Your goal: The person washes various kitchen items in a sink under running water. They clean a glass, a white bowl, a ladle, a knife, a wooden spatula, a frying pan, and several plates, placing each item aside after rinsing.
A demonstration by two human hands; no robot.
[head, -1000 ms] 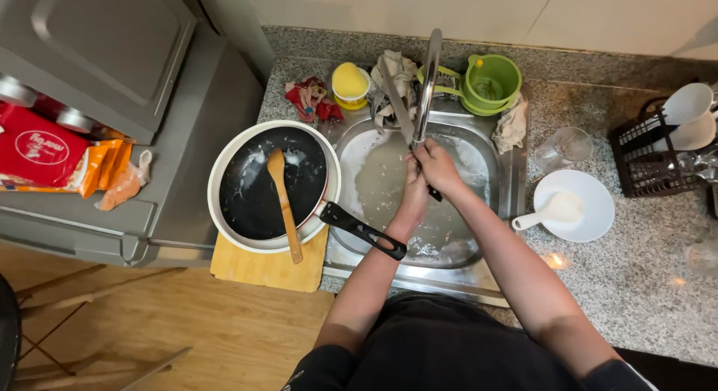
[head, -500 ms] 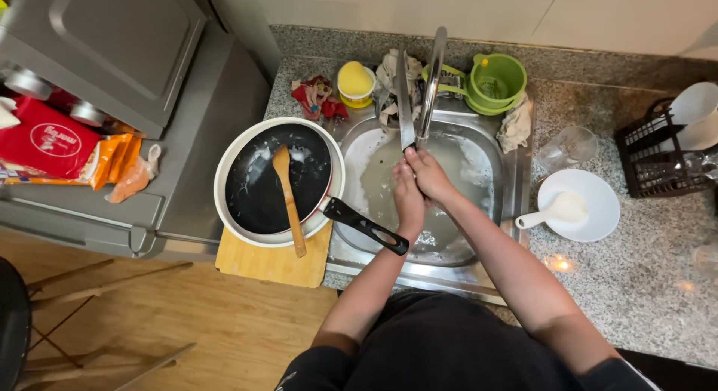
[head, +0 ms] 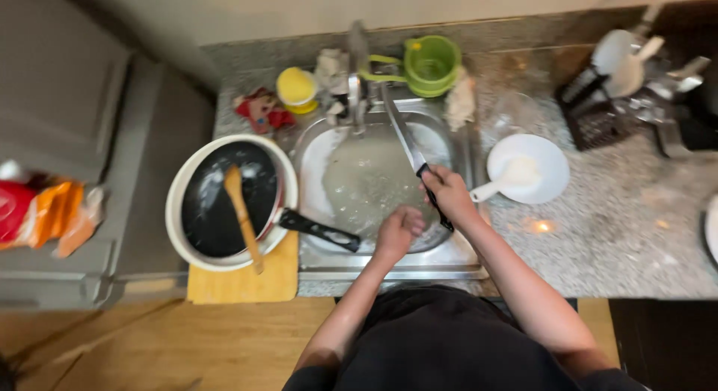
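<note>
My right hand [head: 449,196] grips the black handle of a long kitchen knife [head: 404,133], its blade pointing away toward the tap [head: 357,69] over the steel sink [head: 456,260]. My left hand [head: 399,232] is curled shut just below and to the left, low in the sink over a soapy white plate [head: 329,152]. Whether it holds something small is hidden.
A black frying pan [head: 224,204] with a wooden spatula [head: 241,211] rests on a wooden board [head: 239,282] left of the sink, its handle over the sink edge. A white plate with a ladle [head: 527,170], a green pot [head: 431,62], a yellow sponge [head: 297,88] and a dish rack [head: 598,118] stand around.
My right hand has drawn the knife back toward me and to the right. My left hand has dropped lower in the sink. The view has shifted right.
</note>
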